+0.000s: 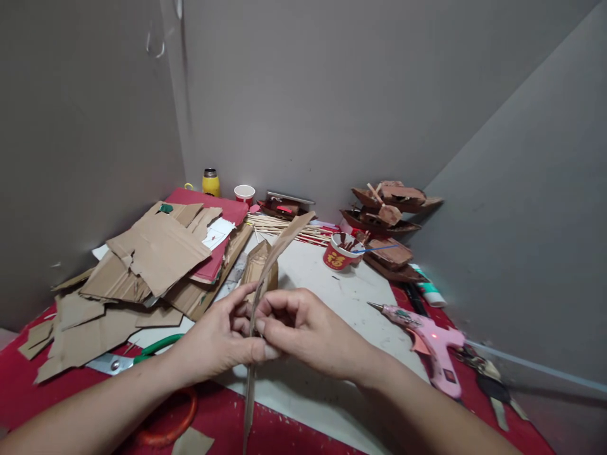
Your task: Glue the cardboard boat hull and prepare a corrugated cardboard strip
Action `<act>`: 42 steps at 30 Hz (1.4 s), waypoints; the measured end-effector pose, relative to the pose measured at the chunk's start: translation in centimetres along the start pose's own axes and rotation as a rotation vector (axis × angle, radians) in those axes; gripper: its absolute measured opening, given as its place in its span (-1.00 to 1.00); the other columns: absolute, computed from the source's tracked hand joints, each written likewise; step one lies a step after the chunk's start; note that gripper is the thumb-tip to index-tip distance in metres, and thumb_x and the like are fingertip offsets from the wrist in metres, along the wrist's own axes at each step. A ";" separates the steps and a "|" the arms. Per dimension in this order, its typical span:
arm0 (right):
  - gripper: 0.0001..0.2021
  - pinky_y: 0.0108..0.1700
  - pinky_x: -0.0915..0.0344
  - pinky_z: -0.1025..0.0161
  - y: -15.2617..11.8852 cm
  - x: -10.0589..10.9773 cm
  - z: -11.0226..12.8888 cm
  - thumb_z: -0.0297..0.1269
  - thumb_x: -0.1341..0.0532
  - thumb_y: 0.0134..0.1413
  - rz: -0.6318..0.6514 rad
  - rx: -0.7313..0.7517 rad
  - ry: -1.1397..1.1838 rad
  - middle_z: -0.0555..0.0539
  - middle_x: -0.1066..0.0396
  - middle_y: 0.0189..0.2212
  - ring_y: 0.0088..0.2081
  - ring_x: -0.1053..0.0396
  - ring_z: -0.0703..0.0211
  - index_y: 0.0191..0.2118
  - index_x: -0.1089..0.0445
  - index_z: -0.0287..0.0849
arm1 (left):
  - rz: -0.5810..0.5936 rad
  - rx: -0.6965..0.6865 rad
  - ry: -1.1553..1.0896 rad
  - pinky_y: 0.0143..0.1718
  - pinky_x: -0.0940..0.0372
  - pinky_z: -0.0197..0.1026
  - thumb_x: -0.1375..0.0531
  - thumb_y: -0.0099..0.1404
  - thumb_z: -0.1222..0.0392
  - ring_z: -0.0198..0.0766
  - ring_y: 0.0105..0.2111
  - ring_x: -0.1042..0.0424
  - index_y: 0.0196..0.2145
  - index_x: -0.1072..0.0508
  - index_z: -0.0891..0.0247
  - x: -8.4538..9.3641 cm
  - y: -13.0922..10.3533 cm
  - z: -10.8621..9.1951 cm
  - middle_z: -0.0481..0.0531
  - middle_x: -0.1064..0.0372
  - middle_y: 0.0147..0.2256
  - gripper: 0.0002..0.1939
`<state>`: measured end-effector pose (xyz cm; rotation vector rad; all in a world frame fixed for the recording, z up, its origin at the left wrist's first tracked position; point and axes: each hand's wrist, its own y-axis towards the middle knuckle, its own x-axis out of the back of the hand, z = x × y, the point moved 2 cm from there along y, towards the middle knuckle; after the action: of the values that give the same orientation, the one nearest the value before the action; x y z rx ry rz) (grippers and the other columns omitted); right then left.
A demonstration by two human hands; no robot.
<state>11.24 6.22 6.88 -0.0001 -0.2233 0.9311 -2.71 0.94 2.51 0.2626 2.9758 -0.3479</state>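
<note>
So the long, thin brown cardboard strip (274,254) is up in the air between both hands, in the middle of the view, roughly upright and on edge, with its top end curving off to the right. The left hand (220,335) has a proper grip on it: index finger reaching up along one side, thumb laid flat across the strip lower down and pointing right, other fingers bent in behind. The right hand (306,328) is pinching it from the other side, thumb and index together at the edge, remaining fingers loosely curled. The hands basically meet at the strip. Forearms come in from the two bottom corners and angle inward, wrists pretty straight.

Just beyond the hands, partly hidden by the strip, is a small open boat-shaped brown cardboard shell (256,256). It's sitting on a white sheet (306,268) over the red surface (227,420). Metal scissors with a green handle (159,344) lie right by the left forearm, next to a messy heap of torn brown cardboard (165,249). Over to the right there's a pink glue gun (439,344) with a red light on. Further back: a red paper cup with gold lettering (332,260), thin pale wooden sticks (270,226) and reddish-brown model boats (403,201).
</note>
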 end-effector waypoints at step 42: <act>-0.87 -0.53 -0.02 0.41 0.1 -1.4 -0.8 -0.35 -0.21 -0.03 -0.006 -0.009 0.064 0.11 -0.18 -0.62 -0.57 -0.06 0.39 -0.53 -0.32 -0.24 | 0.062 -0.119 0.199 -0.19 -0.30 -0.24 -0.33 0.02 0.31 -0.15 -0.14 -0.39 0.27 -0.04 0.27 -1.1 -0.8 -1.4 0.10 -0.36 0.01 -0.10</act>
<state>10.53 5.24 5.80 -0.0374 -0.1684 0.9230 -1.91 0.29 4.20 0.3972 3.1594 -0.1449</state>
